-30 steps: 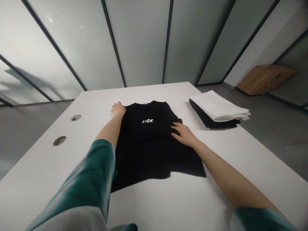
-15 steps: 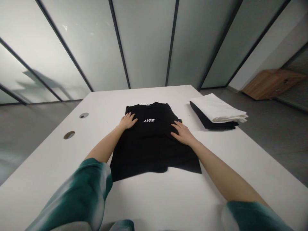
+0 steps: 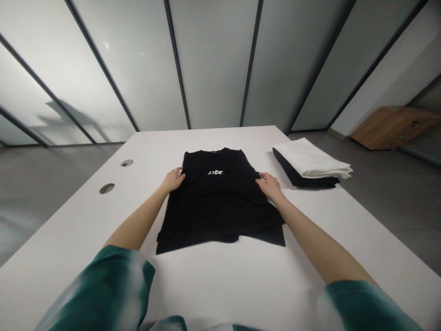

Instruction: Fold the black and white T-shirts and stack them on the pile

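Black T-shirt (image 3: 220,202) lies flat mid white table (image 3: 241,285), white lettering near collar. L hand (image 3: 173,180) on its left edge, R hand (image 3: 270,186) on right edge, fingers on fabric. Folded white+black stack (image 3: 312,163) far right, two round holes (image 3: 117,175) at left.

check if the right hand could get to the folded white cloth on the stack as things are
Probably yes: the right hand rests at the black t-shirt's right edge, and only bare white table lies between it and the folded white cloth.

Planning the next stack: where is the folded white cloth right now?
In the head view, the folded white cloth lies on a folded black garment at the table's far right, beyond the right hand.
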Available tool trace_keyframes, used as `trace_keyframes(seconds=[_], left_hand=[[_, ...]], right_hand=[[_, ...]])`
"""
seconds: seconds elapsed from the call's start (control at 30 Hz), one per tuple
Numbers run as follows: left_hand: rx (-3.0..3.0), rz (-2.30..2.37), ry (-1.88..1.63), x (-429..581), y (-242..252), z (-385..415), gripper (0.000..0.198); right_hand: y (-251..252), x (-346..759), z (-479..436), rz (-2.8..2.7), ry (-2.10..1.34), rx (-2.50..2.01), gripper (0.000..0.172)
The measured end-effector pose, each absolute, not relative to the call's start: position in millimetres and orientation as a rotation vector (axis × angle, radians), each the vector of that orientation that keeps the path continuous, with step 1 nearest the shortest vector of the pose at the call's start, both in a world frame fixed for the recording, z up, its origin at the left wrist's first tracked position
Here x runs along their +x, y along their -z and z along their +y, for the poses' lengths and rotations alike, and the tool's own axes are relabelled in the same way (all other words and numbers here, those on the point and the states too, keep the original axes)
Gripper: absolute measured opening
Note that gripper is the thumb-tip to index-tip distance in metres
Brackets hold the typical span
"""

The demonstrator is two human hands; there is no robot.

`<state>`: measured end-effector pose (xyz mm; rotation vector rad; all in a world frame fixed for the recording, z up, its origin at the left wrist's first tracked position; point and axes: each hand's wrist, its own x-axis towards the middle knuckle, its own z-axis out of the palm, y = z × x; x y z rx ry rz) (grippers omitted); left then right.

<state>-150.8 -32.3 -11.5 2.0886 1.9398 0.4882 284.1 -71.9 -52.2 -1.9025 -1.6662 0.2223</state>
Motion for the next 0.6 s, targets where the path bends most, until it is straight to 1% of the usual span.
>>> trace_keyframes(seconds=[0.1, 0.2, 0.3, 0.37, 0.5, 0.6], left_hand=[[1.972, 1.901, -0.518, -148.8, 10.3, -14.8, 0.047], [1.905, 1.918, -0.570, -139.1, 10.3, 9.6, 0.042], [1.848, 1.959, -0.612, -127.6, 11.2, 33.9, 0.038], [1.806, 1.989, -0.612, -121.8, 11.2, 47.5, 0.037], [1.751, 2.046, -0.579, -117.8, 2.4, 68.4, 0.039], [1.722, 2.121, -0.590, -119.8, -16.6, 82.8, 0.039]], right_hand=[[39.8, 282.8, -52.3, -1.743, -0.266, -1.974, 0.037], [28.8, 278.6, -20.9, -1.805, -0.397, -1.918, 0.034], [22.7, 268.4, 12.0, -1.832, -0.441, -1.871, 0.033], [19.9, 259.5, 29.9, -1.825, -0.458, -1.902, 0.034], [9.7, 247.4, 56.3, -1.813, -0.602, -1.990, 0.036], [-6.2, 246.4, 73.2, -1.800, -0.544, -2.003, 0.037]])
